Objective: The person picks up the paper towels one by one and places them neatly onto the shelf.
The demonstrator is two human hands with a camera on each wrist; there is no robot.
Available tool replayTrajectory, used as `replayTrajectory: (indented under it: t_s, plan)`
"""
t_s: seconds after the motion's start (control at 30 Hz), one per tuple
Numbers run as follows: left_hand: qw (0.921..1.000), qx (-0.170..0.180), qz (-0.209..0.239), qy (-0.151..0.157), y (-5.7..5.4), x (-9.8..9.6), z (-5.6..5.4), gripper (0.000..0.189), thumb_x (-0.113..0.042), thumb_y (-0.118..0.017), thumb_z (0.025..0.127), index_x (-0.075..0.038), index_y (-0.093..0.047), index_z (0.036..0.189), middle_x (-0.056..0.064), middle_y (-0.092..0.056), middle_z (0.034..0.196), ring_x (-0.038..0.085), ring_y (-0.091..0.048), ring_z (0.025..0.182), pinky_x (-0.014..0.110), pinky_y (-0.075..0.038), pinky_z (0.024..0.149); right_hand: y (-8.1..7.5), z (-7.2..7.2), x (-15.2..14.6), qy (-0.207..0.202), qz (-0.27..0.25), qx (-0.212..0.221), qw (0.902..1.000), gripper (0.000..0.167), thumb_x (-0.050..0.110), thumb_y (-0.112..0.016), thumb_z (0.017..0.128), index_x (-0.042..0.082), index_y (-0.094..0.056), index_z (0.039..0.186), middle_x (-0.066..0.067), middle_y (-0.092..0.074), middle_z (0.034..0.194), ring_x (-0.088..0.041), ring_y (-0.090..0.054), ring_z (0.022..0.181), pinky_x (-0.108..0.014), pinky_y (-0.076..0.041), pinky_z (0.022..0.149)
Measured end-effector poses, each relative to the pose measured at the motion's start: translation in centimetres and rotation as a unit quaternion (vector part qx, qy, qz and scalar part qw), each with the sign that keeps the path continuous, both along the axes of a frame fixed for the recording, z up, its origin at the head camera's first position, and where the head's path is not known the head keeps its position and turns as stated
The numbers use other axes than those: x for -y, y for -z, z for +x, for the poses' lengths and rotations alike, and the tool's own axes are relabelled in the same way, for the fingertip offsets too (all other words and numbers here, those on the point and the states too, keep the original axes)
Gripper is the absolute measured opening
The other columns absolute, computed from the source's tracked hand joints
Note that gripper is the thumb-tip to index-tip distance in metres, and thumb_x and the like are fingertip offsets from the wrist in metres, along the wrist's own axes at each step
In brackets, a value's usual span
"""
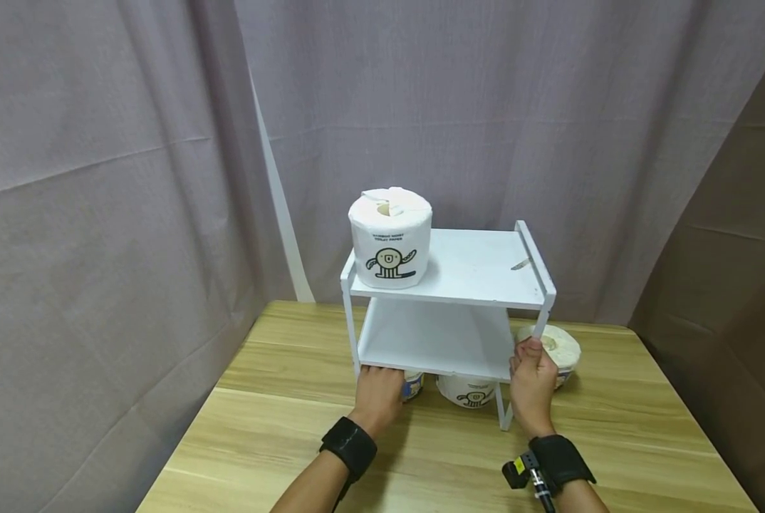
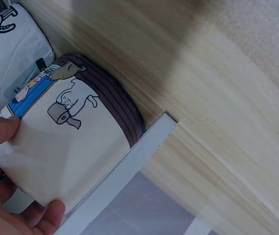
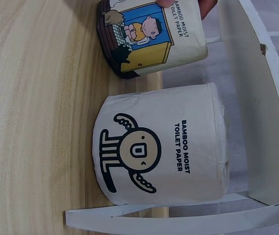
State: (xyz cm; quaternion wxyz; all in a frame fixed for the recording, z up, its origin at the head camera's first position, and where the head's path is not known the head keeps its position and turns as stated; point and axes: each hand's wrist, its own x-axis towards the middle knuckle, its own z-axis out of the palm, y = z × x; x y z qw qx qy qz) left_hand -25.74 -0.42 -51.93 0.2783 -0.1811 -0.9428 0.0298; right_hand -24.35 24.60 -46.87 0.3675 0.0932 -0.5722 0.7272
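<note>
A white two-tier shelf rack (image 1: pixel 479 267) stands on the wooden table. My right hand (image 1: pixel 534 385) grips its right front post just below the top tier. Beneath the lower tier, my left hand (image 1: pixel 377 395) holds a toilet paper roll (image 2: pixel 75 152) with a blue and brown cartoon print, fingers and thumb around it. That roll is beside the rack's left leg; the head view shows only a sliver of it. To its right, also under the lower tier, stands a white toilet paper roll (image 3: pixel 164 147) with a black-outlined character.
Another toilet paper roll (image 1: pixel 390 242) stands upright on the top tier's left end. Behind the rack's right side, a further roll (image 1: pixel 563 349) rests on the table (image 1: pixel 626 427), partly hidden by the post and hand. A grey curtain (image 1: pixel 459 107) hangs behind.
</note>
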Motion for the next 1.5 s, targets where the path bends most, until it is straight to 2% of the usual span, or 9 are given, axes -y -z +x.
replayTrajectory:
  t_s: [0.13, 0.3, 0.43, 0.6, 0.83, 0.97, 1.13, 1.27, 1.5]
  plan:
    - [0.9998, -0.019, -0.004, 0.000, 0.0, 0.1, 0.2, 0.025, -0.030, -0.084, 0.089, -0.017, -0.075, 0.109, 0.000, -0.075, 0.102, 0.026, -0.070, 0.098, 0.042, -0.055, 0.087, -0.1, 0.0, 0.1, -0.002, -0.002, -0.004, 1.0000, 0.059, 0.035, -0.042, 0.114, -0.013, -0.040, 0.079, 0.007, -0.033, 0.056, -0.005, -0.025, 0.043, -0.032, -0.013, 0.043]
    - [0.9992, -0.037, -0.014, -0.008, 0.1, -0.1, 0.7, 0.025, -0.032, -0.083, 0.089, -0.017, -0.076, 0.109, 0.000, -0.075, 0.106, 0.026, -0.065, 0.103, 0.043, -0.053, 0.089, -0.2, 0.0, 0.1, 0.002, 0.005, 0.002, 1.0000, 0.059, 0.032, -0.040, 0.115, -0.016, -0.039, 0.080, 0.008, -0.033, 0.056, -0.004, -0.026, 0.043, -0.031, -0.014, 0.043]
    - [0.9987, -0.044, -0.022, -0.014, 0.2, -0.2, 1.2, 0.037, -0.036, -0.085, 0.088, -0.017, -0.074, 0.117, 0.000, -0.074, 0.112, 0.026, -0.062, 0.104, 0.041, -0.052, 0.088, 0.0, -0.1, 0.0, 0.001, 0.008, 0.003, 1.0000, 0.057, 0.030, -0.039, 0.115, -0.016, -0.038, 0.081, 0.007, -0.033, 0.057, -0.005, -0.025, 0.043, -0.033, -0.013, 0.043]
    - [0.9983, -0.054, -0.017, -0.013, 0.4, -0.2, 1.9, 0.052, -0.042, -0.090, 0.083, -0.017, -0.072, 0.125, -0.001, -0.073, 0.116, 0.024, -0.059, 0.103, 0.037, -0.051, 0.081, 0.0, -0.1, 0.0, -0.001, 0.008, 0.002, 1.0000, 0.057, 0.031, -0.040, 0.115, -0.016, -0.038, 0.082, 0.006, -0.033, 0.058, -0.006, -0.025, 0.044, -0.034, -0.012, 0.044]
    - [0.9972, -0.073, -0.011, -0.009, 0.5, -0.1, 2.7, 0.057, -0.041, -0.092, 0.080, -0.019, -0.072, 0.129, -0.005, -0.071, 0.120, 0.023, -0.059, 0.107, 0.033, -0.049, 0.073, 0.0, -0.1, -0.1, -0.003, 0.009, -0.001, 1.0000, 0.055, 0.029, -0.040, 0.115, -0.014, -0.039, 0.080, 0.006, -0.033, 0.058, -0.007, -0.025, 0.044, -0.033, -0.013, 0.045]
    - [0.9961, -0.088, -0.008, -0.008, 0.6, 0.0, 3.2, 0.056, -0.040, -0.094, 0.076, -0.019, -0.073, 0.124, -0.006, -0.071, 0.117, 0.023, -0.059, 0.105, 0.032, -0.047, 0.070, -0.1, 0.0, 0.0, -0.002, 0.006, -0.001, 1.0000, 0.055, 0.029, -0.040, 0.115, -0.014, -0.039, 0.081, 0.007, -0.033, 0.059, -0.006, -0.026, 0.045, -0.031, -0.013, 0.045]
    - [0.9968, -0.080, -0.007, -0.009, 0.5, 0.0, 3.8, 0.058, -0.042, -0.095, 0.073, -0.018, -0.074, 0.122, -0.007, -0.072, 0.114, 0.022, -0.060, 0.101, 0.031, -0.046, 0.070, -0.1, 0.1, 0.1, 0.001, 0.003, -0.002, 1.0000, 0.056, 0.029, -0.040, 0.115, -0.017, -0.038, 0.082, 0.007, -0.034, 0.060, -0.005, -0.028, 0.046, -0.032, -0.014, 0.046]
    - [0.9979, -0.064, -0.006, -0.008, 0.3, 0.1, 4.3, 0.060, -0.042, -0.095, 0.074, -0.017, -0.073, 0.123, -0.006, -0.072, 0.112, 0.022, -0.061, 0.104, 0.031, -0.047, 0.073, -0.1, 0.2, 0.1, -0.002, 0.003, -0.002, 1.0000, 0.055, 0.026, -0.040, 0.115, -0.018, -0.037, 0.083, 0.006, -0.034, 0.060, -0.006, -0.027, 0.046, -0.033, -0.014, 0.046]
    - [0.9995, -0.032, -0.006, 0.003, -0.2, 0.7, 4.7, 0.057, -0.043, -0.092, 0.079, -0.017, -0.072, 0.125, -0.005, -0.071, 0.116, 0.022, -0.061, 0.106, 0.032, -0.049, 0.077, 0.2, -0.1, 0.0, 0.004, 0.004, 0.008, 0.9999, 0.053, 0.025, -0.038, 0.116, -0.018, -0.038, 0.083, 0.006, -0.033, 0.061, -0.005, -0.027, 0.047, -0.033, -0.014, 0.047]
